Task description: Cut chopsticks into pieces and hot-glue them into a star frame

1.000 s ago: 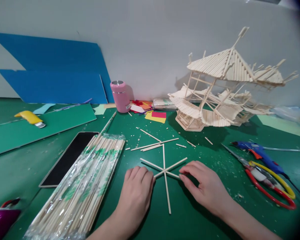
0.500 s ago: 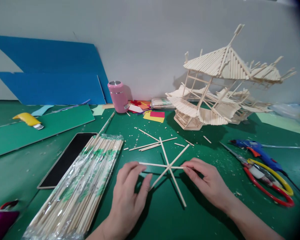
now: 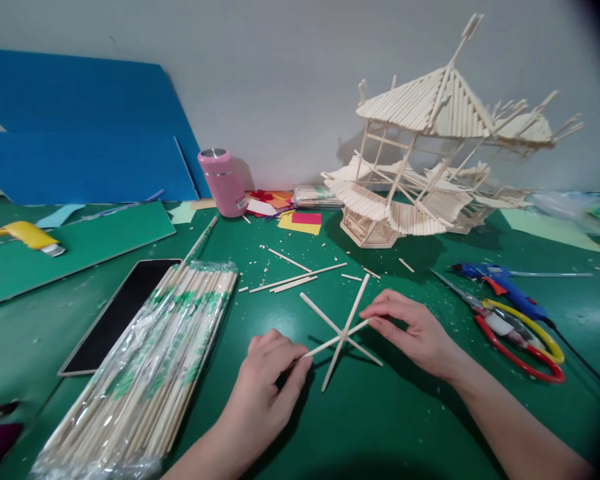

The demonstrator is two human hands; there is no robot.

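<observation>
Three thin wooden sticks cross at their middles as a six-armed star (image 3: 345,335), held just above the green table. My left hand (image 3: 273,383) pinches the left end of one stick between thumb and fingers. The right end of that same stick is pinched by my right hand (image 3: 413,328). Behind the star lie loose sticks (image 3: 300,277) and small wood crumbs. A clear plastic pack of sticks (image 3: 165,360) rests left of my left hand.
Scissors (image 3: 520,340) and a blue glue gun (image 3: 515,293) lie at right. A wooden pavilion model (image 3: 415,167) stands behind, a pink flask (image 3: 223,183) left of it. A black tablet (image 3: 115,320) and yellow cutter (image 3: 27,235) lie on the left.
The star has turned counter-clockwise. My left hand has closed on the stick's left end, where its fingers were looser before. The view has shifted slightly.
</observation>
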